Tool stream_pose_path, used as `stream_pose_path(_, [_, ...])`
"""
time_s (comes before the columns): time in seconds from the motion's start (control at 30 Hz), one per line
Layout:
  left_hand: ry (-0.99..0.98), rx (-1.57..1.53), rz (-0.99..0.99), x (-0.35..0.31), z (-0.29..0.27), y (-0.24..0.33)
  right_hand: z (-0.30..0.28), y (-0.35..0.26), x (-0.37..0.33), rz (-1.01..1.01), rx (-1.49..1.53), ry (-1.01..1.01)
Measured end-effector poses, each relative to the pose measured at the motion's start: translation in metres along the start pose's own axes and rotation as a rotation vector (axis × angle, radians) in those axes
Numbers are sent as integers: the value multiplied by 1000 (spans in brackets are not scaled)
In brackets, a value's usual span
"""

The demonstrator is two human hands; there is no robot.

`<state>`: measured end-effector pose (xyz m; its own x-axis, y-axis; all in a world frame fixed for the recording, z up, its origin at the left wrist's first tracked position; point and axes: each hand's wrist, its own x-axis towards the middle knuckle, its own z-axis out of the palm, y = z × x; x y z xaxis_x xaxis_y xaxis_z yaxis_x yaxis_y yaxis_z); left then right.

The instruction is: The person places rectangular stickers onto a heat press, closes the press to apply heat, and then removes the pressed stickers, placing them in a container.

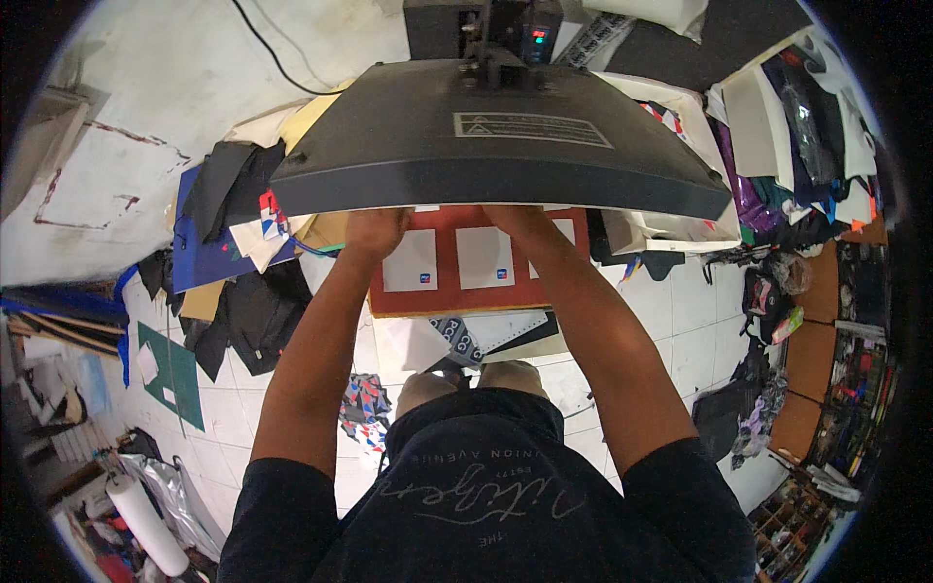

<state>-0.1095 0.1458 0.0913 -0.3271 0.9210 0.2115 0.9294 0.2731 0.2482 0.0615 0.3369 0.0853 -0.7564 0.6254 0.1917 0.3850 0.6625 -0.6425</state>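
Both my hands reach under the big dark press lid [496, 146]. My left hand [374, 231] and my right hand [510, 219] are over the red mat [457, 296], close to the white squares [484, 257]. The lid hides my fingers, so I cannot tell if they hold anything. Cloth scraps [243, 262] lie piled to my left.

Two hands reach under one raised heat-press plate [501, 146] at the upper middle of the frame: one left hand [374, 231] and one right hand [512, 216] (both partly hidden beneath the plate's front edge). One red lower bed [466, 301] lies below, carrying three white squares [484, 257] in plain view. One white roll [146, 525] stands at the lower left of the frame.
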Motion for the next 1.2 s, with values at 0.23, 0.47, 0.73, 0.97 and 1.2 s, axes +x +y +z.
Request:
stream_pose_path(0.23, [147, 27, 30, -7, 0, -6, -1, -12, -1, -80, 65, -27])
stream_pose_path(0.47, [60, 121, 71, -4, -6, -13, -12, -16, -2, -40, 274, -21])
stream_pose_path(0.73, [-3, -35, -33, -1, -18, -4, -70, 59, -26, -96, -34, -35])
stream_pose_path(0.97, [160, -150, -136, -31, -28, 14, -82, 65, -39, -121, -662, -131])
stream_pose_path(1.2, [189, -160, -255, -91, -33, 19, -64, 75, -39, -174, -811, -30])
